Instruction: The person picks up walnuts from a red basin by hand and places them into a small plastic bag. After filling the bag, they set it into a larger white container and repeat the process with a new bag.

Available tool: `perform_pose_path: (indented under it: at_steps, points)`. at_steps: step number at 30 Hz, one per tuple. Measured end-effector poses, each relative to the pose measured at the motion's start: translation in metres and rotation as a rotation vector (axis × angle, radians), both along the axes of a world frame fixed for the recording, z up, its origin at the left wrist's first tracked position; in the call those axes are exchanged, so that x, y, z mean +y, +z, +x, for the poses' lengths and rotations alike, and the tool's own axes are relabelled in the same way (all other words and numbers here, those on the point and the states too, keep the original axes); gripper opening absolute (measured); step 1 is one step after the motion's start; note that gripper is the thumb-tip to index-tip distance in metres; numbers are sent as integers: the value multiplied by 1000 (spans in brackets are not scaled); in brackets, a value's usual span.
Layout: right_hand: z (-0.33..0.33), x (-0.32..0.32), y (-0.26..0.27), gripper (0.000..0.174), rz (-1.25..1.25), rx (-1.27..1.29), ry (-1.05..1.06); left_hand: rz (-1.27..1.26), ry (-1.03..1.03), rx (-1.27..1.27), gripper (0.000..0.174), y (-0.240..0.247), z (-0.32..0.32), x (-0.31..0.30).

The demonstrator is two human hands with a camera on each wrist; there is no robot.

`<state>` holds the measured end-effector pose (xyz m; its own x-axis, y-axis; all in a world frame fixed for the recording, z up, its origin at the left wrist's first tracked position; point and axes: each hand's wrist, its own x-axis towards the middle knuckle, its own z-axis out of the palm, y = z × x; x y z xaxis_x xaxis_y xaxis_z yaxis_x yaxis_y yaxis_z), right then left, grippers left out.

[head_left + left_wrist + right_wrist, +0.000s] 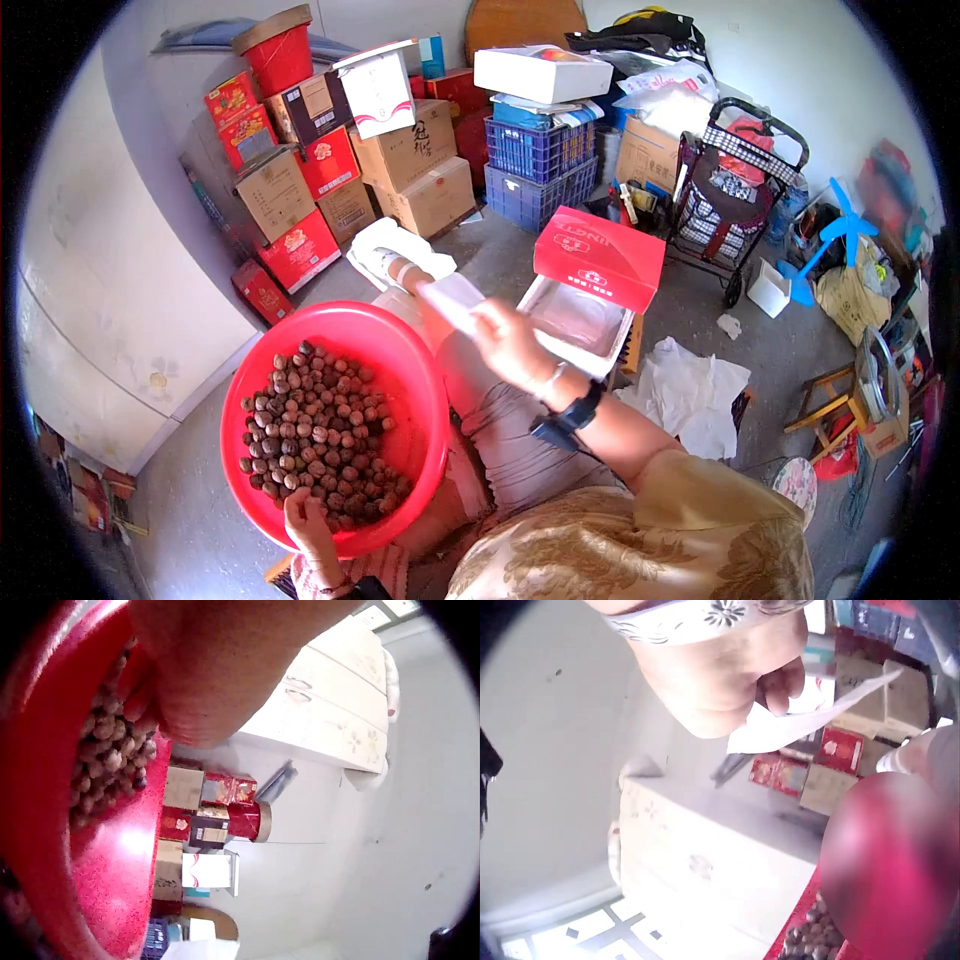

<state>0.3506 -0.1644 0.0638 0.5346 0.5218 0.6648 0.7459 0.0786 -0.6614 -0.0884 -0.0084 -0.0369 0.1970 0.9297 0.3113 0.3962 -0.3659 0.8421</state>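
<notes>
A large red plastic basin point(437, 430) stands beside the person's legs, partly filled with walnuts point(318, 430). Over its near rim reaches the left hand point(308, 525), fingers loosely bent by the nearest walnuts; in the left wrist view its fingertips point(139, 701) overlap the walnuts. The right hand point(510, 345) pinches a thin white sheet point(452, 302), raised between basin and box. Seen from the right wrist, the sheet point(776, 733) juts out flat from the fingers. To the right sits a box with a red lid point(600, 258) standing up and a white inner tray point(572, 322).
Cardboard and red boxes point(400, 155) are stacked at the back, with blue crates point(540, 150) next to them. A wheeled cart point(735, 190) stands at back right. Crumpled white sheeting point(685, 395) lies right of the box; a pale cabinet point(120, 260) is on the left.
</notes>
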Motion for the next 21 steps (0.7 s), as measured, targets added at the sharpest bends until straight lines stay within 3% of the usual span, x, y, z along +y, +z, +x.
perform_pose_path:
  at_steps: [1, 2, 4, 5, 6, 8, 10, 12, 14, 16, 17, 18, 21]
  points:
    - [-18, 9, 8, 10, 49, -166, 34, -212, -43, -175, 11, 4, 6, 0]
    - [-38, 14, 14, 8, -113, -190, 100, -212, -44, -170, 11, 12, 16, -3]
    - [-71, 35, -8, 7, -117, -294, 266, -344, -246, -173, 11, 33, 46, -16]
    - [-86, 39, -11, 9, -264, -297, 395, -232, -298, -116, 14, 32, 59, -20]
    - [-98, 51, -33, 10, -151, -417, 467, -432, -253, -153, 15, 74, 83, -46]
    - [-122, 57, -51, 12, -173, -380, 605, -496, -278, -205, 17, 67, 99, -52]
    - [-133, 64, -74, 14, -211, -348, 752, -425, -328, -102, 20, 39, 101, -43]
    - [-139, 63, -86, 13, -333, -181, 787, -253, -329, 7, 22, 30, 102, -43]
    - [-138, 59, -76, 18, -433, -215, 793, -338, -385, 41, 27, 30, 96, -38]
    - [-139, 63, -79, 18, -513, -199, 793, -645, -346, -69, 26, 28, 97, -38]
    - [-139, 65, -81, 17, -558, -221, 790, -370, -401, 16, 26, 27, 97, -37]
    - [-138, 66, -83, 17, -605, -243, 781, -550, -395, -107, 25, 34, 100, -42]
    - [-138, 66, -87, 17, -594, -202, 782, -413, -393, 35, 26, 24, 98, -37]
